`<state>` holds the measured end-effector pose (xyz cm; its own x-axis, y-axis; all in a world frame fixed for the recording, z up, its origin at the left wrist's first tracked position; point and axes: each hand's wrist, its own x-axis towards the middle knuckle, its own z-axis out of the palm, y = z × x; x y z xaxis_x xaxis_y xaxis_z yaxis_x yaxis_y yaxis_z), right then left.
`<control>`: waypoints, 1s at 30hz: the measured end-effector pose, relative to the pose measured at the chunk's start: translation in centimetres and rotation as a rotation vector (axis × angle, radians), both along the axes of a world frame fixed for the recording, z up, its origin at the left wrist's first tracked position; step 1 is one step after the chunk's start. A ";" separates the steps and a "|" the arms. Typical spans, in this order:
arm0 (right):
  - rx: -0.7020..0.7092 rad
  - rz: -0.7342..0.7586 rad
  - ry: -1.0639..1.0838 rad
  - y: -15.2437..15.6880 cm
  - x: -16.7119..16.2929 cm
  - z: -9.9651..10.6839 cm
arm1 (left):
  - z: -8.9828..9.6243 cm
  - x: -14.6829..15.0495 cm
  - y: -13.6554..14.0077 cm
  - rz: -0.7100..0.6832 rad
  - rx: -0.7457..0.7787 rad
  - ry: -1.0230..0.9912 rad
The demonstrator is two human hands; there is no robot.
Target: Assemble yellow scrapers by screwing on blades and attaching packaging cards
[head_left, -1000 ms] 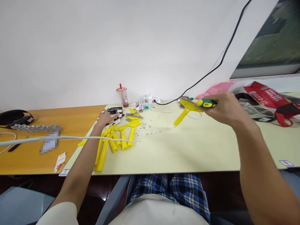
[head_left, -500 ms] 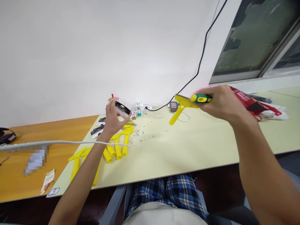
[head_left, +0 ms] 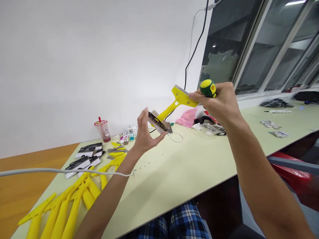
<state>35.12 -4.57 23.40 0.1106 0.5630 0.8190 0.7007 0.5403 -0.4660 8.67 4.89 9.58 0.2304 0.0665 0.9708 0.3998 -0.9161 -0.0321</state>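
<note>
Pinching the broad yellow plastic scraper [head_left: 183, 99] by the near end of its wide head, your right hand [head_left: 223, 99] has its thumb and fingertips pressed on that corner, with a stubby green-and-yellow handle [head_left: 208, 88] also tucked into the grip. Taking the clear lidded cup with the red straw [head_left: 106, 133] as landmark, you have the scraper in the air to its right, over the pale cream table [head_left: 179, 176]. Its long axis slants: the metal blade edge faces up and to the right, the grip runs down toward the left, and 2 screws show on the head. Your left hand [head_left: 144, 134], also right of the cup, spans a flat black-and-white card packet [head_left: 158, 122], thumb at 1 end and fingers at the other. The scraper's grip end meets the packet in view; you cannot tell whether it goes inside or behind. Nearer you than the cup lie black-and-white packets [head_left: 77, 164] and yellow plastic scraper bodies [head_left: 61, 215].
</note>
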 end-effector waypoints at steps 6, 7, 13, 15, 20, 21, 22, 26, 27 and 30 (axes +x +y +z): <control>-0.243 0.095 0.247 2.0 0.0 -0.8 | 0.0 0.5 0.5 -0.069 -0.061 0.063; -0.266 0.131 0.268 2.3 0.1 -0.9 | 0.0 0.4 0.6 -0.088 -0.074 0.080; -0.371 0.226 0.333 3.6 0.5 -0.7 | 0.3 -0.7 0.8 -0.194 -0.211 0.125; -0.405 0.243 0.354 3.9 0.5 -0.4 | 0.4 -1.1 0.7 -0.236 -0.244 0.109; -0.531 0.363 0.472 5.1 0.7 -0.3 | 0.4 -1.5 0.1 -0.309 -0.218 0.000; -0.562 0.394 0.504 5.4 0.8 -0.5 | 0.4 -1.5 0.0 -0.318 -0.200 -0.024; -0.595 0.422 0.534 5.7 0.8 -0.8 | 0.3 -1.4 -0.1 -0.324 -0.180 -0.044; -0.717 0.477 0.618 7.2 0.9 -2.6 | -0.1 -1.1 -0.1 -0.305 -0.113 -0.081; -0.744 0.483 0.627 7.5 0.9 -3.1 | -0.2 -1.1 0.0 -0.292 -0.100 -0.080; -0.772 0.502 0.628 8.0 0.5 -4.2 | -0.5 -1.1 0.4 -0.227 -0.035 -0.078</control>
<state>35.66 3.46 19.17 -0.0008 0.9942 0.1079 0.0061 0.1079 -0.9941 7.59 5.28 9.06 0.1675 0.0557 0.9843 0.1830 -0.9828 0.0244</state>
